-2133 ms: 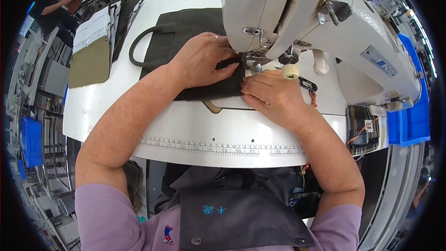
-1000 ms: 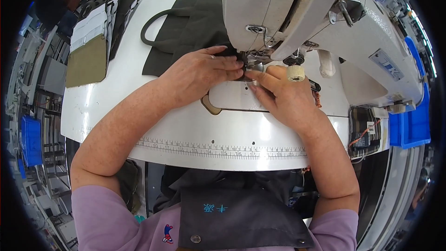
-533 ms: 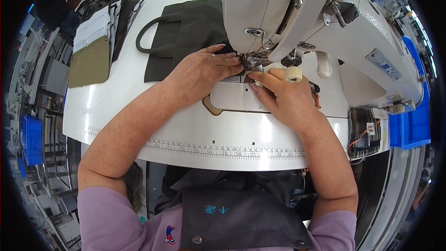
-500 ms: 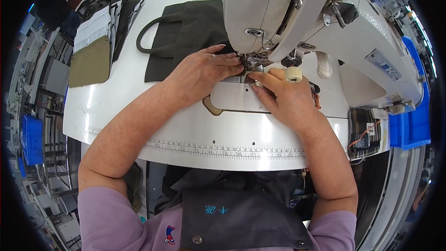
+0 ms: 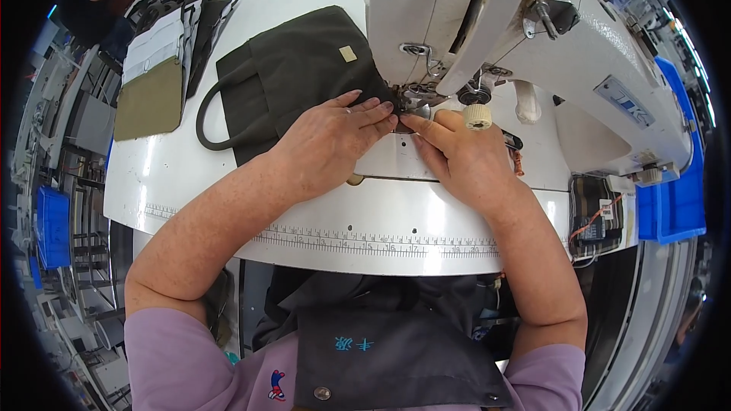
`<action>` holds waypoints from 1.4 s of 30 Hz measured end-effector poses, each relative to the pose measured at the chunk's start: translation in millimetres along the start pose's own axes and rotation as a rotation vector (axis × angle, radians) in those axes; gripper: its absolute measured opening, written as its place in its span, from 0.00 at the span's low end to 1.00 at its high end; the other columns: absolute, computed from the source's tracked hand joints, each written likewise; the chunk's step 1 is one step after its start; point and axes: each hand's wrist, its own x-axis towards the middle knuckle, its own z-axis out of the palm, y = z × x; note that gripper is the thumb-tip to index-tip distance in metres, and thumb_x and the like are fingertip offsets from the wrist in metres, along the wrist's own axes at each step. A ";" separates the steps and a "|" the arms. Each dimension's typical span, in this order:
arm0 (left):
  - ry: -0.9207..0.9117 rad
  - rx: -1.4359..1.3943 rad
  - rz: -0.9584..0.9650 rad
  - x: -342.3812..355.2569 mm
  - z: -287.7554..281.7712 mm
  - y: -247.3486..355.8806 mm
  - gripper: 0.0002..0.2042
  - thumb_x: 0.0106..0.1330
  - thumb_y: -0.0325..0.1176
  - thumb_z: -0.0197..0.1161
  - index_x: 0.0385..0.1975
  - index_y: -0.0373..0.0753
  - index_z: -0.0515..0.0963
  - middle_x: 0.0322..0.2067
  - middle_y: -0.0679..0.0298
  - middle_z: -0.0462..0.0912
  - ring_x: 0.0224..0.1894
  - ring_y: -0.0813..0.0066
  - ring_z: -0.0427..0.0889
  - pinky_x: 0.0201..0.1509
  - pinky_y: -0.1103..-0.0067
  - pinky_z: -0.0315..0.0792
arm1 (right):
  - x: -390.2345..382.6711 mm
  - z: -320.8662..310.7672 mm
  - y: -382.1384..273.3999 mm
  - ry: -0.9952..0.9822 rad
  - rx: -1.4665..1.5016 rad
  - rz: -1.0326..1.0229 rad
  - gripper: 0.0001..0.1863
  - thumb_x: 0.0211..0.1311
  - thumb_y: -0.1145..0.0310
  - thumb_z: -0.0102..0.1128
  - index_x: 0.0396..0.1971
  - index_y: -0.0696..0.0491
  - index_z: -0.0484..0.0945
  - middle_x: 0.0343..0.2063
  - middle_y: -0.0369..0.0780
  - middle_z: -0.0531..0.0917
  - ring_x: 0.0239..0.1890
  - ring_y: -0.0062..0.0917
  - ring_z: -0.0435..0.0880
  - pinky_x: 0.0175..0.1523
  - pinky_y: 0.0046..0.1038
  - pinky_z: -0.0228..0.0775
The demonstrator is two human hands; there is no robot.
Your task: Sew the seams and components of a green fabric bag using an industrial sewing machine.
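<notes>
At upper centre, we see the dark olive, loop-handled fabric bag (image 5: 312, 53) partly under the flat, extended left hand (image 5: 327, 138), the right hand (image 5: 472, 154) at its edge, whether pinching we cannot tell, both apparently steadying it at the white metal sewing machine (image 5: 422, 15).
</notes>
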 end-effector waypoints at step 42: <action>-0.258 -0.092 -0.184 -52.5 -33.8 65.7 0.36 0.70 0.54 0.60 0.77 0.50 0.60 0.77 0.52 0.55 0.79 0.45 0.52 0.76 0.37 0.43 | 0.6 -0.9 0.7 0.006 0.060 -0.004 0.12 0.67 0.63 0.63 0.47 0.46 0.88 0.28 0.39 0.83 0.33 0.37 0.85 0.39 0.40 0.76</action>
